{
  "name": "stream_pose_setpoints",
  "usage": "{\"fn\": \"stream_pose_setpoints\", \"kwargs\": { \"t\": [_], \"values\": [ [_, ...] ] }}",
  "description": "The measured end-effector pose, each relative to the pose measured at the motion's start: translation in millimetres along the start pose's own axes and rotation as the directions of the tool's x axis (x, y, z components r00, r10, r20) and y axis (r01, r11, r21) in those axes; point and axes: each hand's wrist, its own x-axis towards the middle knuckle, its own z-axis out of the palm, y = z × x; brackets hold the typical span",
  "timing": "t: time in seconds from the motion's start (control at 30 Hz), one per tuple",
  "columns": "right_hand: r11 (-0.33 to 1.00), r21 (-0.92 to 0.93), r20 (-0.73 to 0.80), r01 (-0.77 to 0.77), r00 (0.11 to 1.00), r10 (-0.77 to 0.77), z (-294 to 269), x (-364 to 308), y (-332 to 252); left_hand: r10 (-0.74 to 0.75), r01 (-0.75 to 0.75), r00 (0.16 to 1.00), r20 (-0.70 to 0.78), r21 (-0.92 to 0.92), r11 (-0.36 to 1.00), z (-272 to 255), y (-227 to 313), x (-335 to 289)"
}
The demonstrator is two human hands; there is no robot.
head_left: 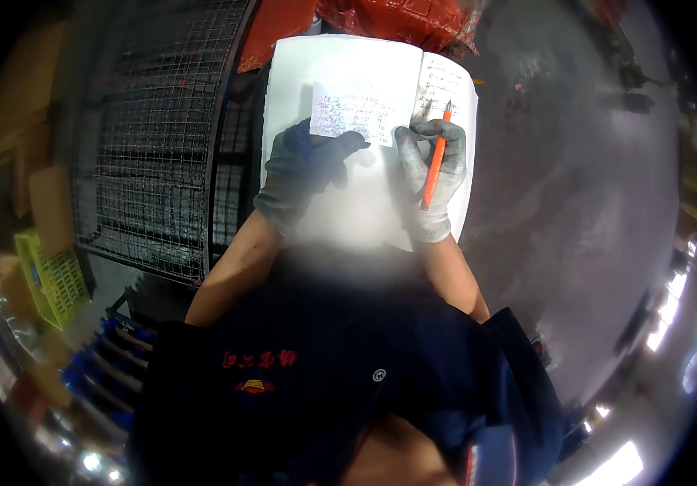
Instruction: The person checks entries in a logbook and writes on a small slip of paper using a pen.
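Observation:
An open notebook (348,61) lies in front of me, its large left page white and its narrower right page lined with handwriting. My left hand (300,162), in a dark grey glove, pinches a small handwritten paper slip (352,113) by its lower edge over the left page. My right hand (439,166), in a pale grey-stained glove, is closed around an orange pen (434,166). The pen's dark tip points away from me, over the right page's writing. Whether the tip touches the paper I cannot tell.
A dark wire-mesh rack (150,138) stands close on the left. Red plastic wrapping (401,23) lies beyond the notebook. A yellow-green plastic crate (55,279) and blue slatted items (105,368) sit at lower left. Grey floor (575,178) stretches to the right.

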Motion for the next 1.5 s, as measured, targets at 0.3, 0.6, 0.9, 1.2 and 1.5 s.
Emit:
{"fn": "stream_pose_setpoints", "kwargs": {
  "t": [0.3,0.6,0.9,1.2,1.5],
  "values": [
    [1.0,0.008,-0.001,-0.029,1.0,0.029,-1,-2,-2,-0.012,0.012,1.0,-0.001,0.02,1.0,0,0,2],
    [0.955,0.266,-0.057,0.129,0.991,-0.119,-3,-4,7,-0.025,0.026,0.999,-0.026,0.033,0.999,4,4,0],
    [0.981,0.195,-0.15,-0.014,0.988,0.044,-32,-16,11,0.041,-0.041,0.999,0.002,-0.138,0.99,1,-7,2],
    [0.968,0.249,-0.264,-0.034,0.959,0.102,-35,-22,22,0.044,-0.051,0.998,-0.052,-0.143,0.988,6,-5,0],
    [0.956,0.291,-0.219,-0.044,0.969,0.111,-39,-24,19,0.02,-0.03,0.998,-0.056,-0.177,0.984,6,-10,6]
  ]
}}
